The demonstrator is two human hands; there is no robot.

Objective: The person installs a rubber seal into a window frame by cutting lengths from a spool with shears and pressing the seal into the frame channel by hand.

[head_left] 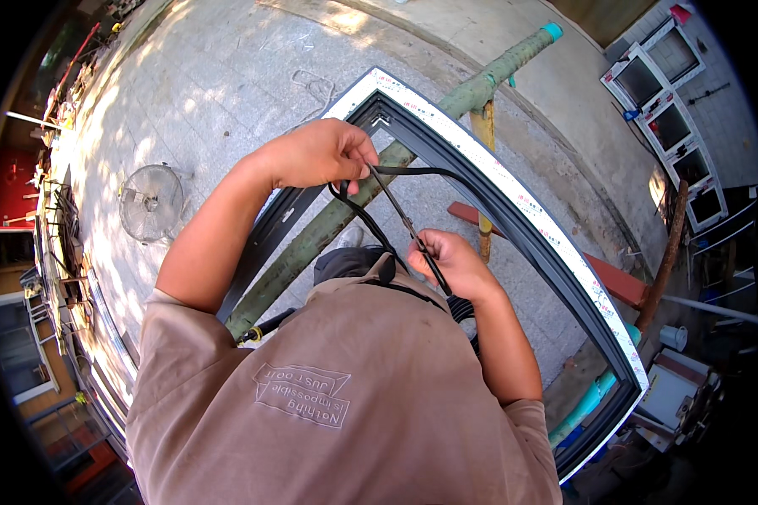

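My left hand (324,156) is closed, pinching a black rubber sealing strip (429,171) above the corner of a window frame. Running right from those fingers, the strip curves down along the dark inner channel of the frame (501,189); another length loops down toward my waist. Scissors (403,212) are gripped in my right hand (451,259), black handles low and thin blades slanting up-left. Their tips meet the strip right beside my left fingertips. Whether the blades are apart there is too small to tell. White printed film covers the frame's outer face.
A green-painted pole (501,69) passes beneath the frame, propped by a yellow post (483,135). Red-brown beam (615,282) crosses at right. On the paved floor stands a round fan (151,203). White framed panels (667,118) lean at far right.
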